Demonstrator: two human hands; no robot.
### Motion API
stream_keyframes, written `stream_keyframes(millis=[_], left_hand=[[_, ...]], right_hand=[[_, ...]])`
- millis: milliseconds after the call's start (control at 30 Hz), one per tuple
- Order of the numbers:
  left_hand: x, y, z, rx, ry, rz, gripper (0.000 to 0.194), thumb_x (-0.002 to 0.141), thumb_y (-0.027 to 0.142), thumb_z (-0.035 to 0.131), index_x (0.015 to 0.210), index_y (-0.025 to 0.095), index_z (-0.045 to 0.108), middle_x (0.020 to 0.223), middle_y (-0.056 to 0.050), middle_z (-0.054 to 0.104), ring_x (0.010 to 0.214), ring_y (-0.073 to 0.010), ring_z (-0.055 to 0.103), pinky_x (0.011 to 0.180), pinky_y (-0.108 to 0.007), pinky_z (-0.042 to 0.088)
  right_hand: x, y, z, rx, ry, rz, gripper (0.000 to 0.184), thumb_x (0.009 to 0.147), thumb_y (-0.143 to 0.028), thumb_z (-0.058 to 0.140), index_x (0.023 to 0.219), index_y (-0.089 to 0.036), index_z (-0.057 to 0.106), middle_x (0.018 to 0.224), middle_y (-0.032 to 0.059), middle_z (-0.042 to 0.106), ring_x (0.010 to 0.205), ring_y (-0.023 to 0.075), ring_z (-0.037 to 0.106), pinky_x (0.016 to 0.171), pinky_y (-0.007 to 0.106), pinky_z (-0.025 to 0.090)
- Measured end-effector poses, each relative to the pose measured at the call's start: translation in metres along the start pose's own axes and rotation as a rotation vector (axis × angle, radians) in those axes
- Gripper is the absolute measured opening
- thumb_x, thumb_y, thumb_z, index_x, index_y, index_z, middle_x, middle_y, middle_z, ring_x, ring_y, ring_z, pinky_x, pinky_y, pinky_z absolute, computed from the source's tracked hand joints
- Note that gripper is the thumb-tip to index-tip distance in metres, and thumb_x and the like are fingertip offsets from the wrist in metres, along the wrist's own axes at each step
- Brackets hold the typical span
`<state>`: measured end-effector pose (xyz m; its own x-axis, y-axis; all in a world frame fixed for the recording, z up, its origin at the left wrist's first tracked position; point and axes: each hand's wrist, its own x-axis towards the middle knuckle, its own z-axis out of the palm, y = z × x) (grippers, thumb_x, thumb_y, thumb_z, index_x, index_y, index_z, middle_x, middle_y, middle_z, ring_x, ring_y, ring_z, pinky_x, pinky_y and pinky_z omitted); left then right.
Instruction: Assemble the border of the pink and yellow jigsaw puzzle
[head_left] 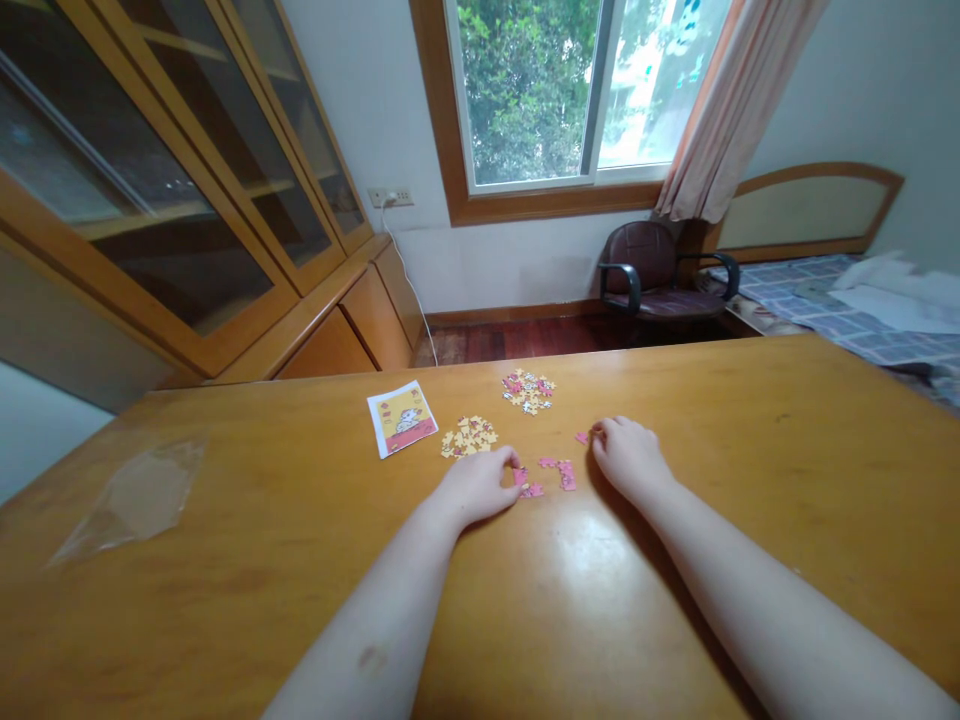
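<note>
Curving left hand (480, 485): thumb and forefinger parted, right at the edge of the left pink cluster (532, 490); whether they grip it, can't tell.
Right hand (628, 455): fingers bent down beside a loose pink piece (582, 438); the tips are partly hidden, so no telling what, if anything, they pinch.
Left pink cluster: risky spot, this! A sideways push from that thumb could skew it or pop its joints apart.
Right pink cluster (567, 475): just beside, between the hands; a dragged wrist or sleeveless forearm could knock it crooked.
Loose pink piece: small, flat, looks easy to flick away or turn wrong way round.
Yellow pile (470, 437): oh, close to the left hand's knuckles; a backward brush could scatter it.
Mixed pile (529, 390): farther back on the tabletop (225, 600), pink, white and yellow jumbled together, so similar shapes could be confused.
Pink look: bright, flat, knobbly-edged, with darker printed marks; two angular clusters, a gap between them.
Card (409, 420): yellow and pink print, white animal figure, left of the yellow pile.
</note>
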<state>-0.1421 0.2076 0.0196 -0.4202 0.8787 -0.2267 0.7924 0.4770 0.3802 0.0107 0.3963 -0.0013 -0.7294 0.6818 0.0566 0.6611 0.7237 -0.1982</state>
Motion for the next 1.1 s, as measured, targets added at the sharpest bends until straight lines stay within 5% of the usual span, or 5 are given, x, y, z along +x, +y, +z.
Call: stream_keyframes(millis=[333, 700, 933, 1100], left_hand=[[0.000, -0.003, 0.002, 0.008, 0.031, 0.008, 0.026, 0.077, 0.031, 0.055, 0.102, 0.026, 0.060, 0.088, -0.003, 0.069, 0.083, -0.0215, 0.065, 0.065, -0.027, 0.043], [0.002, 0.004, 0.008, 0.002, 0.115, -0.011, 0.019, 0.087, 0.031, 0.046, 0.099, 0.025, 0.058, 0.090, -0.002, 0.070, 0.082, -0.0189, 0.065, 0.066, -0.026, 0.044], [-0.003, 0.012, 0.011, 0.124, 0.103, -0.050, 0.034, 0.082, 0.052, 0.051, 0.102, 0.024, 0.055, 0.092, -0.006, 0.069, 0.087, -0.0252, 0.066, 0.071, -0.032, 0.047], [-0.003, 0.011, 0.014, 0.153, 0.072, -0.037, 0.031, 0.082, 0.048, 0.052, 0.102, 0.025, 0.055, 0.092, -0.006, 0.070, 0.087, -0.0260, 0.066, 0.071, -0.033, 0.048]], right_hand=[[0.001, -0.001, 0.004, 0.041, -0.048, -0.068, 0.026, 0.092, -0.037, 0.048, 0.098, -0.021, 0.069, 0.099, 0.0107, 0.065, 0.095, 0.0247, 0.059, 0.075, 0.034, 0.038], [0.004, 0.003, 0.012, 0.181, -0.166, -0.009, 0.013, 0.083, -0.028, 0.060, 0.089, -0.017, 0.064, 0.097, 0.0092, 0.067, 0.089, 0.0202, 0.060, 0.074, 0.028, 0.041], [0.000, -0.003, 0.004, 0.276, -0.166, -0.031, 0.005, 0.080, -0.018, 0.061, 0.084, -0.018, 0.060, 0.088, 0.0048, 0.069, 0.079, 0.0166, 0.061, 0.068, 0.025, 0.039], [0.000, -0.001, 0.006, 0.306, -0.131, -0.051, 0.004, 0.078, -0.018, 0.063, 0.082, -0.019, 0.062, 0.084, 0.0035, 0.070, 0.076, 0.0162, 0.062, 0.067, 0.025, 0.039]])
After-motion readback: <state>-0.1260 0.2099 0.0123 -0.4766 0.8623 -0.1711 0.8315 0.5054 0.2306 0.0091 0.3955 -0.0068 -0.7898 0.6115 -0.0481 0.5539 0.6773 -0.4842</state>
